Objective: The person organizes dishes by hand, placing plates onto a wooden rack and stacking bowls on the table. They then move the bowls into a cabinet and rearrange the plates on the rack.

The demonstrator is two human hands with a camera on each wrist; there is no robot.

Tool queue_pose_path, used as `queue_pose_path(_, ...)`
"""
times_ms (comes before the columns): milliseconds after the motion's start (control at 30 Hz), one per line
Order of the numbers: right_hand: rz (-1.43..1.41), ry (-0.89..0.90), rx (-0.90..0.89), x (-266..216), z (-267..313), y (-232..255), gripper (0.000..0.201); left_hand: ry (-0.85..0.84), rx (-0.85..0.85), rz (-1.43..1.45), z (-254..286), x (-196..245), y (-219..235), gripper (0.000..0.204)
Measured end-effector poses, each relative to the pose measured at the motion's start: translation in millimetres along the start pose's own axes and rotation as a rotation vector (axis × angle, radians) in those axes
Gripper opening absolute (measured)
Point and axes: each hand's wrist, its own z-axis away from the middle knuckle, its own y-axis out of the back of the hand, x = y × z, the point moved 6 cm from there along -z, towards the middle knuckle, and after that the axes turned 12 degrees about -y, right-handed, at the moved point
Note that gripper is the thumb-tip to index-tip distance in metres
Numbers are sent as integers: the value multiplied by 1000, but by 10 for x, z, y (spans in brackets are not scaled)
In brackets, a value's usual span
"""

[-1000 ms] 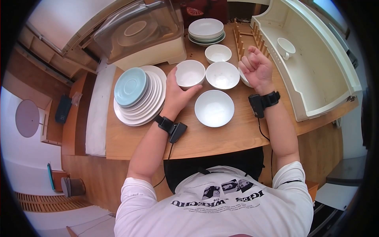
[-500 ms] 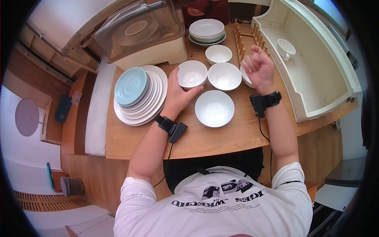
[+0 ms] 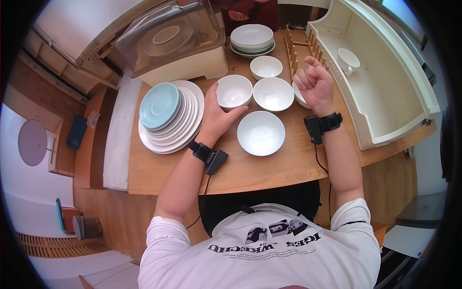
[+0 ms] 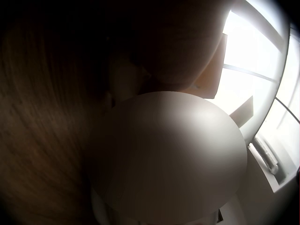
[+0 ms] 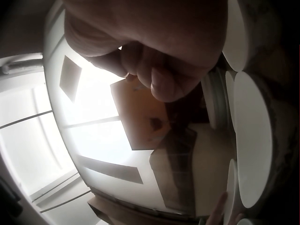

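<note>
My left hand (image 3: 217,114) spans a white bowl (image 3: 234,90), with the thumb along its near side and the fingers round its left side. The outside of a bowl (image 4: 168,154) fills much of the left wrist view. My right hand (image 3: 314,86) is held up with its fingers curled toward the palm and nothing in them; it partly covers another white bowl (image 3: 299,95). Right of the gripped bowl stands a similar bowl (image 3: 273,94). A smaller bowl (image 3: 266,67) lies behind these, and a larger one (image 3: 261,133) stands nearest the person.
Left of the left hand is a stack of white plates (image 3: 195,103) topped by light blue saucers (image 3: 160,105). More bowls and plates (image 3: 251,36) are stacked at the back. A wooden peg rack (image 3: 291,50), a cream bin (image 3: 385,108) holding a cup (image 3: 348,60), and a lidded box (image 3: 183,65) surround them.
The left hand and the bowl it grips shifted slightly right, and the bowl beside it moved a little too. The right hand stayed nearly still.
</note>
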Motion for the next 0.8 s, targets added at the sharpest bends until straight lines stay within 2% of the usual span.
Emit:
queue_pose_path(233,1,54,-129,2,-18,-110,46,17,-9,-11,0,-5,-7,114)
queue_pose_path(333,-12,22,-171,20,-11,-134,50,9,-7,-12,2,-4,-5,114)
queue_pose_path(533,-22,-5,-140,18,8,-106,35,10,-4,-19,2,-14,-8,114)
queue_pose_path(800,-55,8,-143,9,8,-145,29,-22,6,-35,1,-17,-5,112)
